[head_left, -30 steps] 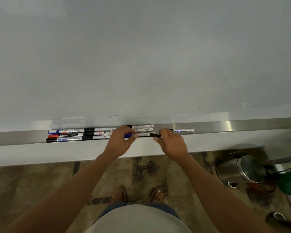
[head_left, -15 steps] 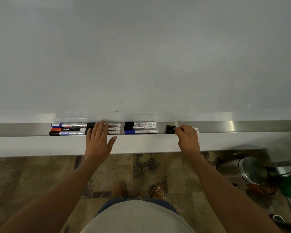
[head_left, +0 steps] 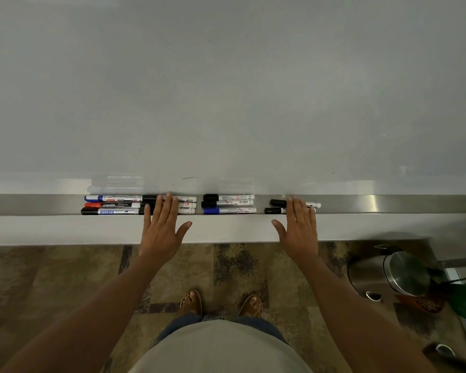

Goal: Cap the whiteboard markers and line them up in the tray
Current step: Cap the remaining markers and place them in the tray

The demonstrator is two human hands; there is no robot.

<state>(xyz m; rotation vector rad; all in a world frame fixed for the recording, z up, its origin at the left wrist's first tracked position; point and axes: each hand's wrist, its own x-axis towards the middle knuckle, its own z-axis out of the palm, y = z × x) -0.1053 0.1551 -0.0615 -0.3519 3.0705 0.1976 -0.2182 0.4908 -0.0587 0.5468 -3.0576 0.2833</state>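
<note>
Tray: long brushed-steel whiteboard ledge (head_left: 388, 204), running left to right.
Markers: capped white-barrelled pens (head_left: 228, 203) in four end-to-end clusters, long axes along the ledge.
Left hand (head_left: 160, 230): fingers straight, flat over the second cluster.
Right hand (head_left: 300, 232): fingers straight, spread across the rightmost pair, the nearer hand to it.

The whiteboard (head_left: 226, 90) is pale grey-white. The tray (head_left: 388, 204) is brushed silver. The markers have white or silver barrels: blue cap (head_left: 92, 198), red cap (head_left: 92, 205), black caps (head_left: 88, 211), another blue cap (head_left: 211, 210). The carpet (head_left: 240, 265) is mottled brown and tan with dark patches. The bin (head_left: 398, 275) is shiny steel; sandals (head_left: 191, 302) are brown.
</note>
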